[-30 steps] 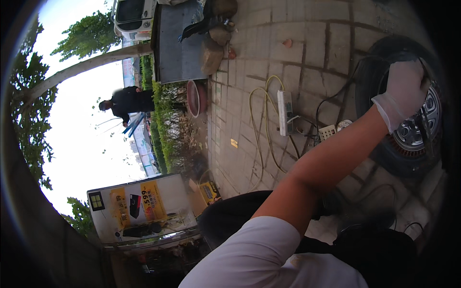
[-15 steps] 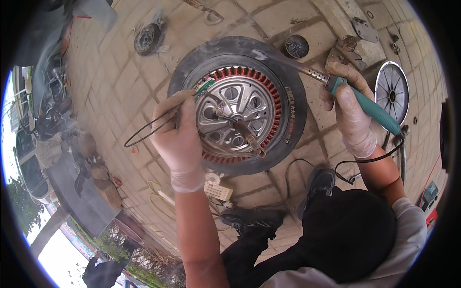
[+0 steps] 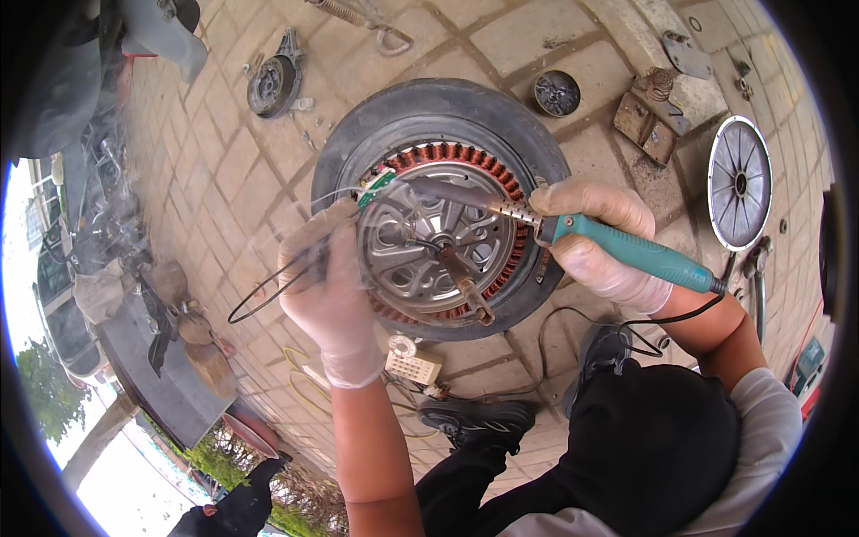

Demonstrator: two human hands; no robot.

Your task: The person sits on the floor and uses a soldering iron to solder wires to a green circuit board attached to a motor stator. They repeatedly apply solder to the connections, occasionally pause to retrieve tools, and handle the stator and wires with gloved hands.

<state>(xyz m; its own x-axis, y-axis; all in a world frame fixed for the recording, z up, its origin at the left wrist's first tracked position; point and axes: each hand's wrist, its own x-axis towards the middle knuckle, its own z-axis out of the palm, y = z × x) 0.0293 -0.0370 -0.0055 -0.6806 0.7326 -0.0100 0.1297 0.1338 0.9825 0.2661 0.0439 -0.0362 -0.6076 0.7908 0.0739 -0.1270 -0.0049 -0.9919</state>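
A scooter wheel with a hub motor lies flat in front of me, its tyre (image 3: 429, 106) around copper-red stator windings (image 3: 466, 156) and a silver centre with a shaft (image 3: 463, 282). A small green circuit board (image 3: 377, 186) sits at the upper left of the windings. My gloved left hand (image 3: 327, 309), partly smeared by motion, is closed on a thin wire (image 3: 231, 318), which loops out to the left; a pale end reaches toward the board. My gloved right hand (image 3: 619, 276) grips the teal handle of a soldering iron (image 3: 640, 255), its blurred tip over the wheel, near the board.
A round tin (image 3: 557, 93) stands beyond the tyre, and a silver motor cover (image 3: 739, 183) lies to the right. Rusty metal parts (image 3: 646, 125) are near the stone ledge. A black drum-like part (image 3: 273, 85) lies far left. A cream box (image 3: 413, 365) rests by my shoes (image 3: 479, 421).
My right hand has brought the soldering iron left and down, from the tyre's upper right to over the windings and centre. My left hand stays near the board, slightly lower in view.
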